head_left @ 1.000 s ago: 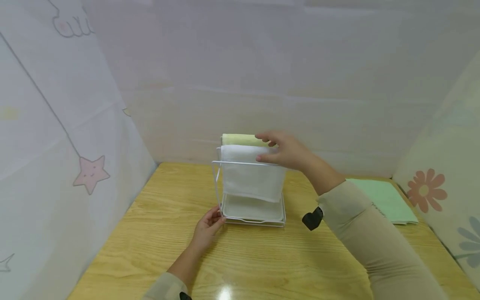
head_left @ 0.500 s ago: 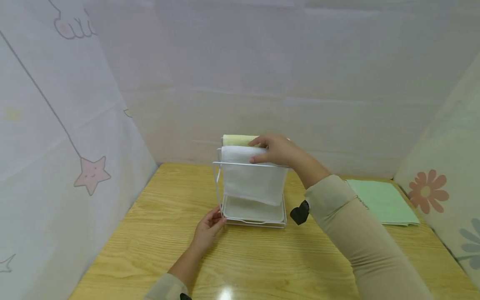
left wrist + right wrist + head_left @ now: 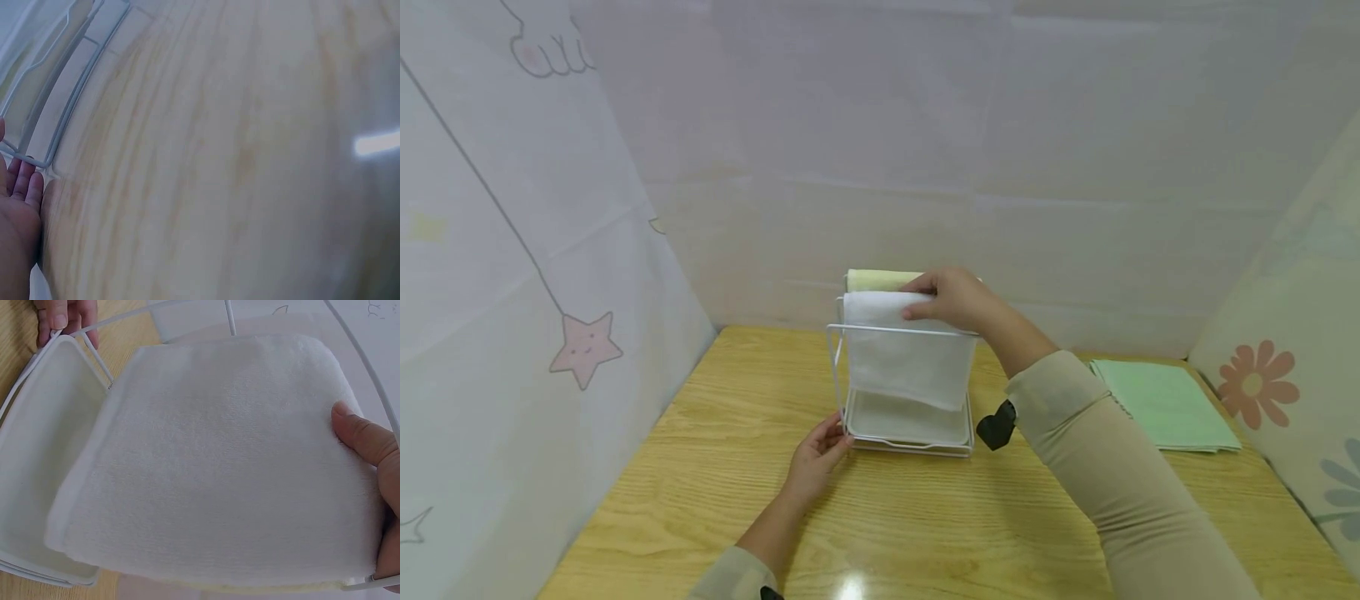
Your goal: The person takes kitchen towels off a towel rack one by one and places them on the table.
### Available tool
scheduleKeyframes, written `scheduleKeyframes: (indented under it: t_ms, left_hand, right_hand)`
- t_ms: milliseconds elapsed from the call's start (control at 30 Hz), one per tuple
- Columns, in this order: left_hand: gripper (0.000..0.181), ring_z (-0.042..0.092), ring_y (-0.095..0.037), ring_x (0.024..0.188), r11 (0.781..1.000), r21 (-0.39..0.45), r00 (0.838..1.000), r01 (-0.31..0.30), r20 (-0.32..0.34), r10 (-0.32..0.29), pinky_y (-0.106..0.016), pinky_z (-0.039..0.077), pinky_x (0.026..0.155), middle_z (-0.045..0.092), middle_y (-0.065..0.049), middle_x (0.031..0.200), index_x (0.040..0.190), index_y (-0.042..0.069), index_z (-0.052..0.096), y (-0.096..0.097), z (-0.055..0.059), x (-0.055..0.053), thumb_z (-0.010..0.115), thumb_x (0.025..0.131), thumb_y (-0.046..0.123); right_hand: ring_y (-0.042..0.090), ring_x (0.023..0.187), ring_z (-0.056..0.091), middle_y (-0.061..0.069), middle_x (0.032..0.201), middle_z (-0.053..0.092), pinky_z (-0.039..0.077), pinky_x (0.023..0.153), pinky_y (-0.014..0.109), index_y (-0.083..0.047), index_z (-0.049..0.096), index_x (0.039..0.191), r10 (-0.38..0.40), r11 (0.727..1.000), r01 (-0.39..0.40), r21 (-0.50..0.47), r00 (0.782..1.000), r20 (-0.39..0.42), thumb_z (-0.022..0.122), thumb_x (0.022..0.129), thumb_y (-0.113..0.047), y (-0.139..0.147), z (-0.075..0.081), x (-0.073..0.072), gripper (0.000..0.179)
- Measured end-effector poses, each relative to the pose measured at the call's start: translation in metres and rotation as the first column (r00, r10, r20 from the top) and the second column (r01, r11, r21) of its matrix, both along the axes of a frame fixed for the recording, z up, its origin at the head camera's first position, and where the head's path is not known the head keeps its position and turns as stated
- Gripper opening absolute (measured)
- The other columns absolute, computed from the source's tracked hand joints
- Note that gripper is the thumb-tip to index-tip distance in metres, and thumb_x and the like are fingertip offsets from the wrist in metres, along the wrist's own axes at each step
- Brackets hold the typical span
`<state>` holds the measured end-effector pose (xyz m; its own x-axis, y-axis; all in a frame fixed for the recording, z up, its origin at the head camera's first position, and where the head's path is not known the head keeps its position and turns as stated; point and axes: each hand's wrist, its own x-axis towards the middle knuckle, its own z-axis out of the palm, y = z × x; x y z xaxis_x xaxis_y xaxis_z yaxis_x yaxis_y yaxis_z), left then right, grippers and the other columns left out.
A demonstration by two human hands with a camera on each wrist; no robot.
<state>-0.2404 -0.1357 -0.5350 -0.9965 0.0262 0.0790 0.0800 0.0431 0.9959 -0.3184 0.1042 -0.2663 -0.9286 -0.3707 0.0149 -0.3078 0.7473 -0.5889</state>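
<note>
Toward the back edge of the wooden tabletop (image 3: 715, 483), the right hand (image 3: 953, 300) pinches the top of a white cloth (image 3: 906, 362), thumb in front and fingers behind. The cloth is folded flat and hangs on a rack (image 3: 880, 329) made of thin white wire. Just behind it hangs a yellow cloth (image 3: 874, 280). Low down, the rack holds a pale, shallow tray (image 3: 906, 419) with round corners. The left hand (image 3: 812, 462) grips the rack's front left corner. Well apart, near the tabletop's back right corner, a green cloth (image 3: 1165, 404) lies folded and flat.

A second ago the right hand was a bit more to the right, with its thumb and fingers wider apart. The left hand has stayed put.

The right wrist view shows the white cloth's fuzzy top side, too fine to see from the head. The left wrist view shows left fingertips reaching under the rack's wire.
</note>
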Motion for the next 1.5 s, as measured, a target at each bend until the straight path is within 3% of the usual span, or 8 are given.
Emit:
scheduleKeyframes:
  t_ms: [967,1200,1500]
  left_hand:
    - [0.051,0.058,-0.007,0.097,1.000,0.016,1.000,-0.010,0.006,0.010,-0.013,0.051,0.082,0.059,-0.024,0.125,0.140,0.004,0.051,-0.001,-0.004,-0.007,0.067,0.092,0.007]
    - [0.050,0.058,-0.006,0.096,1.000,0.015,1.000,-0.012,-0.003,0.012,-0.013,0.051,0.082,0.059,-0.024,0.124,0.140,0.003,0.051,0.000,-0.005,-0.007,0.067,0.092,0.006]
    - [0.049,0.058,-0.010,0.098,1.000,-0.002,1.000,-0.004,0.016,0.004,-0.015,0.052,0.079,0.059,-0.023,0.124,0.140,0.004,0.051,0.002,0.000,-0.004,0.066,0.093,0.008]
  right_hand:
    - [0.020,0.118,0.059,0.002,0.129,0.066,0.049,0.101,0.039,-0.021,0.068,0.125,-0.046,0.990,0.040,-0.133,0.998,-0.041,0.075,0.086,-0.034,0.000,0.001,0.000,0.041]
    - [0.020,0.113,0.061,0.003,0.127,0.067,0.051,0.095,0.038,-0.021,0.069,0.124,-0.071,0.985,0.062,-0.159,0.996,-0.054,0.077,0.086,-0.033,0.007,0.016,0.000,0.041]
    - [0.020,0.099,0.062,0.003,0.122,0.069,0.051,0.081,0.033,-0.023,0.069,0.124,-0.098,0.986,0.083,-0.148,0.990,-0.099,0.077,0.085,-0.033,0.015,0.049,0.006,0.042]
